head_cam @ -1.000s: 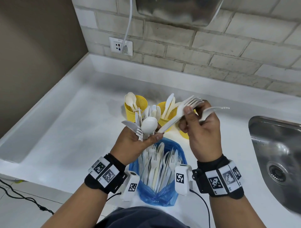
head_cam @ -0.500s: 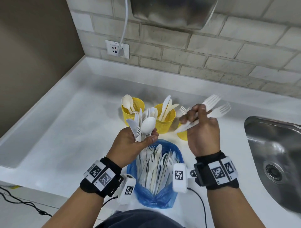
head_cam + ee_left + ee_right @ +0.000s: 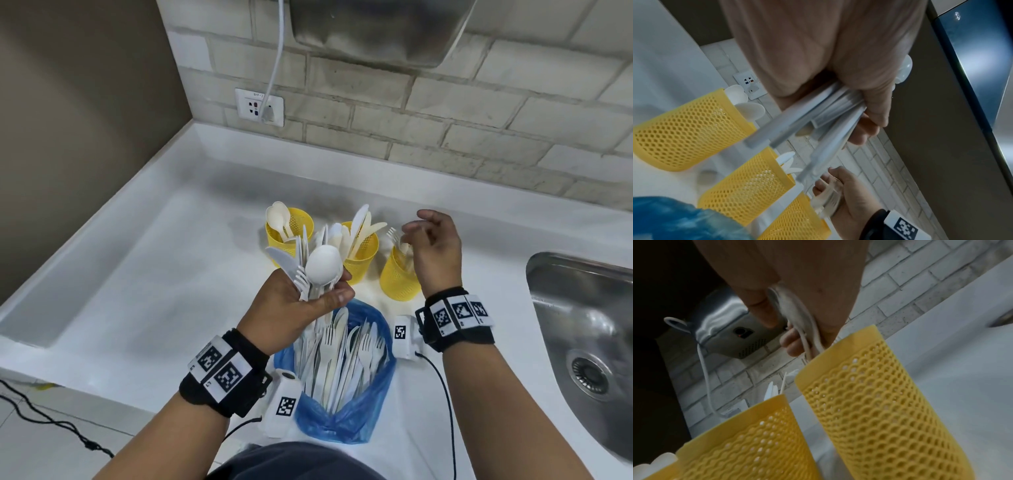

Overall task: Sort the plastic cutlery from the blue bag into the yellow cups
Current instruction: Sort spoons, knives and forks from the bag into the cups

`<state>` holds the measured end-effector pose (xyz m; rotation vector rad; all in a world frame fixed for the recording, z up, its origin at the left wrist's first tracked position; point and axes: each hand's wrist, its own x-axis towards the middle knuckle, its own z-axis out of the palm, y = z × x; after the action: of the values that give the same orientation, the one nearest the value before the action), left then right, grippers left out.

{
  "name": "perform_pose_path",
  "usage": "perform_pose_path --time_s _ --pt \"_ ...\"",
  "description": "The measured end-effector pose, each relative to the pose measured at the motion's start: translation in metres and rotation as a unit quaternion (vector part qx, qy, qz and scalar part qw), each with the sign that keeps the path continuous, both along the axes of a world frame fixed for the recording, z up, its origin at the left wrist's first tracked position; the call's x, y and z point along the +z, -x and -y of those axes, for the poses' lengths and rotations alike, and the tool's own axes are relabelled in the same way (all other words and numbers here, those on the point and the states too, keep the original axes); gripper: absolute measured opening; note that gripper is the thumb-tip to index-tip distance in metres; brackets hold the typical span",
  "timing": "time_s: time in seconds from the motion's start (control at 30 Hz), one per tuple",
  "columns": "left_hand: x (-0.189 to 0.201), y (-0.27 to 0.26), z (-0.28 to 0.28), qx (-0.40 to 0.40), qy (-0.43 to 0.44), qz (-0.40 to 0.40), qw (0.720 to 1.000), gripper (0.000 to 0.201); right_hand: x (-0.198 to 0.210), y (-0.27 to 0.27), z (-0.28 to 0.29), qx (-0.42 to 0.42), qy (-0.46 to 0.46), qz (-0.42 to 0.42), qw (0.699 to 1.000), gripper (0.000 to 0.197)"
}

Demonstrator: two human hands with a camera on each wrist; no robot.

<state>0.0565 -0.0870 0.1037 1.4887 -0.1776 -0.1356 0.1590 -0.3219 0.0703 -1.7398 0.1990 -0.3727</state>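
Observation:
Three yellow mesh cups stand in a row on the white counter: the left cup [image 3: 303, 224] holds spoons, the middle cup [image 3: 363, 262] knives, the right cup [image 3: 399, 282] forks. My left hand [image 3: 329, 287] grips a mixed bundle of white cutlery [image 3: 322, 267] above the blue bag [image 3: 342, 423], which lies open and full of several more pieces. My right hand [image 3: 416, 228] hovers over the right cup with loosened fingers. Blurred white forks [image 3: 797, 313] slide between its fingers into that cup [image 3: 869, 394]. In the left wrist view the bundle's handles [image 3: 818, 116] fan out below my palm.
A steel sink [image 3: 582, 325] lies to the right. A wall socket [image 3: 259, 107] with a plugged white cable and a steel wall unit [image 3: 376, 31] are behind. The counter has a raised rim on the left, and black cables trail on the floor [image 3: 51, 418].
My right hand carried two forks from beside the left hand's bundle over to the right cup, then loosened its fingers. The left hand kept its bundle almost still.

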Motion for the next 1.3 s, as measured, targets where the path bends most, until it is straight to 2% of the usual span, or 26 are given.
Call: perform_pose_path --time_s 0.07,0.1,0.17,0.2,0.27,0.33,0.43,0.57,0.83,1.07,1.2,1.3 --pt "0.002 0.0 0.0 -0.003 0.003 0.002 1.0 0.015 -0.002 0.002 0.002 0.012 0.072 0.021 0.997 0.036" --pt "0.002 0.0 0.0 -0.005 0.003 0.003 1.0 0.015 0.0 0.004 0.003 0.01 0.14 0.042 0.989 0.038" --pt "0.004 0.0 0.001 -0.008 0.003 0.003 1.0 0.016 0.012 0.01 0.001 0.001 0.248 0.107 0.963 0.034" --pt "0.004 0.0 0.001 -0.01 0.004 0.002 1.0 0.016 0.023 0.015 -0.003 0.004 0.254 0.136 0.957 0.029" --pt "0.004 -0.001 0.001 -0.016 0.011 -0.001 1.0 0.016 0.049 0.03 -0.014 0.064 0.189 0.17 0.965 0.02" --pt "0.004 -0.002 0.002 -0.022 0.017 -0.003 1.0 0.017 0.071 0.047 -0.03 0.172 0.124 0.173 0.962 0.018" --pt "0.004 -0.003 0.003 -0.027 0.02 0.003 0.999 0.018 0.082 0.066 -0.048 0.262 0.133 0.157 0.943 0.015" --pt "0.004 -0.002 0.002 -0.03 0.009 0.015 0.999 0.019 0.076 0.072 -0.055 0.267 0.129 0.145 0.944 0.011" --pt "0.005 0.0 -0.001 -0.031 -0.019 0.035 0.999 0.018 0.074 0.077 -0.063 0.176 0.157 0.165 0.958 0.011" --pt "0.003 -0.001 -0.005 -0.025 -0.034 0.028 0.999 0.018 0.074 0.077 -0.062 0.068 0.08 0.198 0.975 0.015" --pt "0.005 0.003 -0.007 -0.019 -0.091 0.057 0.994 0.013 0.084 0.078 -0.057 0.051 -0.072 0.195 0.977 0.017" --pt "0.006 0.003 -0.007 -0.013 -0.133 0.076 0.988 0.03 0.093 0.077 -0.054 0.058 -0.219 0.183 0.957 0.019"
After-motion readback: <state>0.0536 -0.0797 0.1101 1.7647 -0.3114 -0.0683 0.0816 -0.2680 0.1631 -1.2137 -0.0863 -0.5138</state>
